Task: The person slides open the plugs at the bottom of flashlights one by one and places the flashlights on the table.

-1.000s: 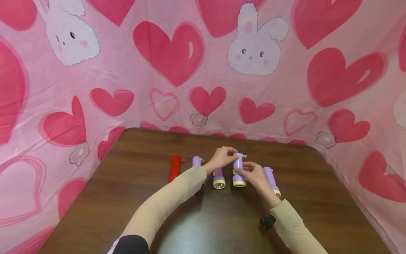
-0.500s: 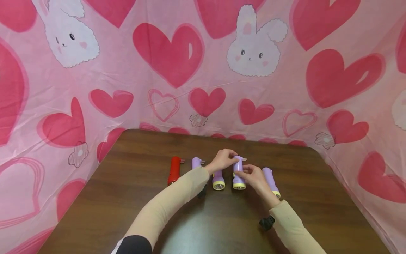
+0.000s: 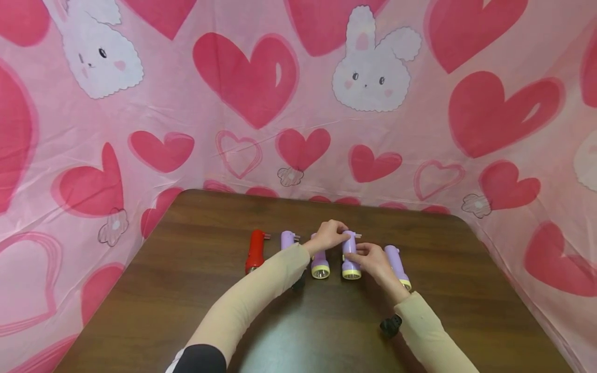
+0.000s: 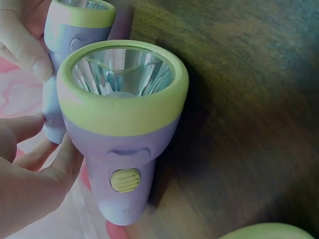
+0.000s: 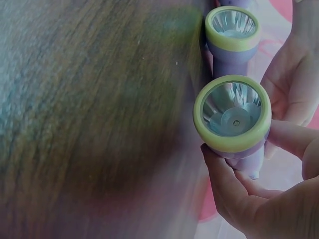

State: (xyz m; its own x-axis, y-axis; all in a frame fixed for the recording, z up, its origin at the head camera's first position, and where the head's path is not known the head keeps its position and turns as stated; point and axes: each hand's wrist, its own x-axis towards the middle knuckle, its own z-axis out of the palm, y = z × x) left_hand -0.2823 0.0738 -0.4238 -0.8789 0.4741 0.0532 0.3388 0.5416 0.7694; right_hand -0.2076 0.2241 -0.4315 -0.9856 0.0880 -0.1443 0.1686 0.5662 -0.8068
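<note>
In the head view, a purple flashlight with a pale yellow rim points its lens toward me. My left hand pinches its far tail end, beside the two plug prongs. From the right side, my right hand grips its body between thumb and fingers. The left wrist view has another purple flashlight in front, with a ribbed yellow switch; my left hand reaches past it to the held one. In the right wrist view, the held flashlight's lens faces the camera, with my right fingers around its side.
A purple flashlight lies left of the held one. Further left are another purple flashlight, partly behind my left sleeve, and a red flashlight. One more purple flashlight lies right, beside my right wrist. All rest on a brown wooden table.
The held flashlight has come slightly down and toward me, level with its neighbour. Both hands keep their hold on it; the other flashlights stay in place.
</note>
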